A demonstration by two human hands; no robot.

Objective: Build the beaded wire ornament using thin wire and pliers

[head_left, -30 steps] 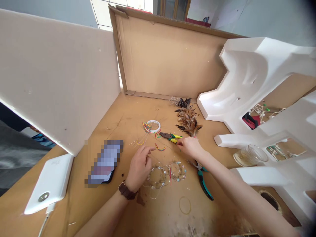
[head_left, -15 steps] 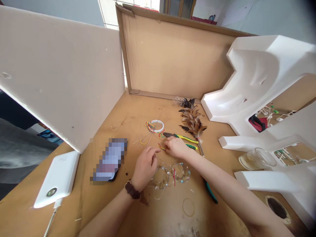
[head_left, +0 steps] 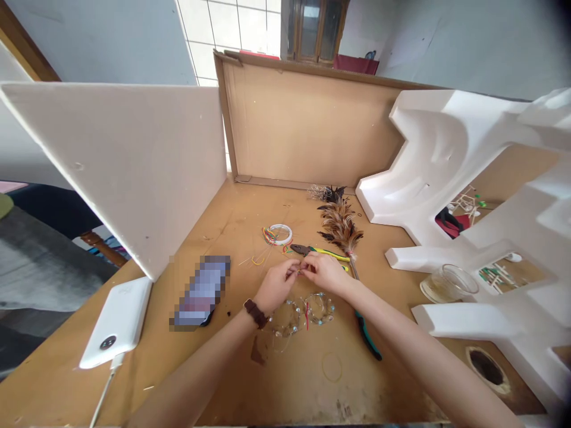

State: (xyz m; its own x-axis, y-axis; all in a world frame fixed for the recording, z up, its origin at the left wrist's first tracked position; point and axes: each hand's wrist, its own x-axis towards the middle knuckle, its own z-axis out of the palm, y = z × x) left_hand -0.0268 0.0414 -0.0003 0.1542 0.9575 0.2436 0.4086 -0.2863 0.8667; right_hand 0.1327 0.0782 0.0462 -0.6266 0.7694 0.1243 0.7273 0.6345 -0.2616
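My left hand (head_left: 276,285), with a dark strap on its wrist, pinches with fingertips at one end of a short piece of coloured cord (head_left: 298,271). Against it, my right hand (head_left: 325,272) pinches the same thin piece; most of it is hidden by fingers. Just behind the right hand lie pliers (head_left: 303,249) with yellow-green handles. A white ring (head_left: 284,235) wound with red, yellow and green strands sits beyond the hands. Nearer me rest two beaded wire loops (head_left: 321,309) with a red strand (head_left: 307,316) between them.
On the left are a phone (head_left: 203,291) and a white power bank (head_left: 118,321) with a cable. A feather duster (head_left: 339,226), a teal-handled tool (head_left: 368,339) and a glass jar (head_left: 448,283) lie rightward. White foam (head_left: 428,142) and cardboard (head_left: 312,125) wall the table.
My hands have come together, and the left fingertips now meet the right ones at the coloured piece. The camera view has tilted upward slightly.
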